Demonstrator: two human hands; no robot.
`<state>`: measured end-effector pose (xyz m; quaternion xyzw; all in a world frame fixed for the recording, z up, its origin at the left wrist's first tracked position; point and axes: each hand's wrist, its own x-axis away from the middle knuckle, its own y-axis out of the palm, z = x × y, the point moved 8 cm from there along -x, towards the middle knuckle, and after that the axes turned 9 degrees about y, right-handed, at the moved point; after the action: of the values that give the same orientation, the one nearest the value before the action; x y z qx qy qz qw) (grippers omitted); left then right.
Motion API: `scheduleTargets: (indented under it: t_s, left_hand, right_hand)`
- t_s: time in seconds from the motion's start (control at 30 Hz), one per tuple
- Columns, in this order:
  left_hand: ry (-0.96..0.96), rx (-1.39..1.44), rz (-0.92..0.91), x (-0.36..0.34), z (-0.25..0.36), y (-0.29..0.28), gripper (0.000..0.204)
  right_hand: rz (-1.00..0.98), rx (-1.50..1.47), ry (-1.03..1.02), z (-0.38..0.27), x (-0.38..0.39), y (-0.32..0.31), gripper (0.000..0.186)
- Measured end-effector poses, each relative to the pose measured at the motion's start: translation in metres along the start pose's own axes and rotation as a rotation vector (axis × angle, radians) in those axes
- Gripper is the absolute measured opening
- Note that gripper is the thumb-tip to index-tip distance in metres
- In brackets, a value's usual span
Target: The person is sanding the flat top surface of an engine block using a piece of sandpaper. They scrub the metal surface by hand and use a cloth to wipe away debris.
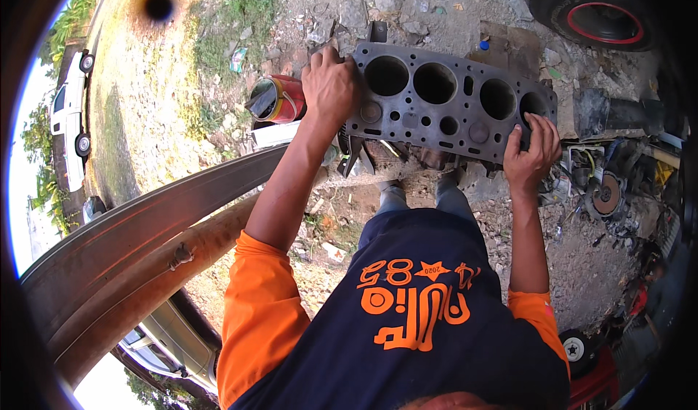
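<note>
A dark grey engine block (459, 107) lies in front of me with its flat top face up. Large round cylinder bores and smaller holes run along that face. My left hand (331, 90) grips the block's left end, its fingers bent over the edge. At the right end, my right hand (533, 154) has its fingers hooked at the rim of the last bore and its thumb on the top face. The block's underside is mostly hidden; metal pieces show below its near edge.
A red can (291, 99) stands beside my left hand. A long metal beam (174, 210) and a rusty pipe (211, 246) slant across the left. At the right lie a disc tool (606, 193) and scrap. A tyre (542, 6) sits far right on stony ground (320, 6).
</note>
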<state>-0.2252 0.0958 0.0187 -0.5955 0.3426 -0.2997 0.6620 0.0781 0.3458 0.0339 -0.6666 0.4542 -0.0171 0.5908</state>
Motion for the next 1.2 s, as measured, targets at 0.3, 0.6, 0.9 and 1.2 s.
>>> scheduleTargets:
  t_s: [0.3, 0.6, 0.9, 1.2]
  left_hand:
    - [-0.016, 0.005, -0.047, -0.005, 0.002, -0.006, 0.023]
    - [0.004, -0.046, -0.046, -0.007, -0.005, -0.003, 0.026]
    - [0.01, -0.046, -0.07, -0.007, -0.001, 0.003, 0.028]
    - [0.012, -0.025, -0.083, -0.012, -0.005, 0.003, 0.024]
  right_hand:
    - [-0.005, 0.009, 0.008, -0.001, -0.001, -0.002, 0.028]
    - [0.002, 0.021, 0.014, -0.001, 0.0, -0.002, 0.029]
    - [0.01, 0.023, -0.006, -0.001, 0.0, -0.001, 0.028]
    - [0.005, 0.016, 0.002, -0.002, 0.0, -0.002, 0.028]
